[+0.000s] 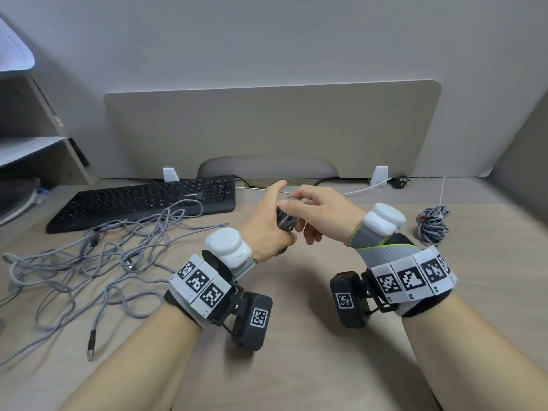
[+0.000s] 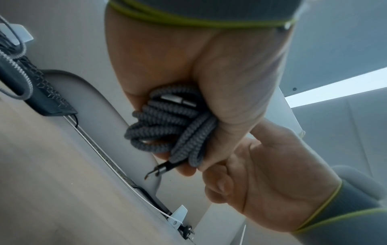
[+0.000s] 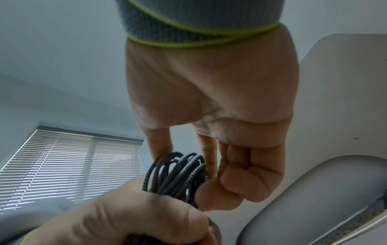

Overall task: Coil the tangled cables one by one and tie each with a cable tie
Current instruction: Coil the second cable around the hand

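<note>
My left hand [image 1: 274,225] grips a coiled grey braided cable [image 1: 285,221] above the desk, fingers wrapped round the bundle [image 2: 167,122]. My right hand [image 1: 292,206] pinches the top loops of that coil [image 3: 178,170] between thumb and forefinger, its other fingers curled. A thin dark strip [image 2: 156,169] pokes out below the bundle. A tangle of loose grey cables [image 1: 89,259] lies on the desk to the left. At the right lies a coiled cable [image 1: 433,225] with a thin tie tail [image 1: 442,189] standing up from it.
A black keyboard [image 1: 148,201] lies at the back left, with some cable draped over its front edge. A beige divider panel [image 1: 272,129] stands along the desk's back edge. Shelves [image 1: 35,137] are at the far left. A black plug [image 1: 401,182] lies at the back right.
</note>
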{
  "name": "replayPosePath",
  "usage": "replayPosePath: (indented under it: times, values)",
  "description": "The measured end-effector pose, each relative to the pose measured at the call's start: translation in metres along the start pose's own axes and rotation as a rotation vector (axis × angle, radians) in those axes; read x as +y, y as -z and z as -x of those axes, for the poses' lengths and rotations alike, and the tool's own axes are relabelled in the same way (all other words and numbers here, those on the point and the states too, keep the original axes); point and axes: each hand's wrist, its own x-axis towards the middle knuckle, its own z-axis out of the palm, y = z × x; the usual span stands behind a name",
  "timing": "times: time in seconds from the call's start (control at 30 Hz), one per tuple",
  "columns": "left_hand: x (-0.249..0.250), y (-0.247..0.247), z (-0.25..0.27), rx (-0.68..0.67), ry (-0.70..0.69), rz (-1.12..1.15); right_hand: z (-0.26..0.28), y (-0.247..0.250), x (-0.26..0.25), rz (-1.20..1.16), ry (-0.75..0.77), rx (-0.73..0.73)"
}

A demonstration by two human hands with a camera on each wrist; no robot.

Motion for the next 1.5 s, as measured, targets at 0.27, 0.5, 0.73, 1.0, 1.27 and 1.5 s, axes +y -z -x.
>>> replayPosePath:
  times: [0.27,0.5,0.73,1.0,1.27,1.5]
  values:
    - [-0.001,-0.006,0.0,-0.01,0.028,0.025,-0.002,-0.002,0.006,0.088,0.048,0.034]
    - [0.009,-0.005,0.007,-0.106,0.045,0.065,0.009,-0.002,0.009,0.118,0.063,0.078]
    - [0.016,-0.022,0.019,-0.272,0.135,-0.001,0.037,0.007,0.012,0.133,0.039,0.098]
    - [0.062,-0.077,0.012,-0.292,0.061,-0.213,0.084,0.05,0.023,0.165,-0.009,0.193]
    - [0.09,-0.147,0.018,-0.366,-0.022,-0.044,0.137,0.109,0.051,0.136,-0.132,0.28]
    - [0.113,-0.213,0.009,-0.459,-0.04,-0.189,0.188,0.166,0.071,0.254,-0.235,0.298]
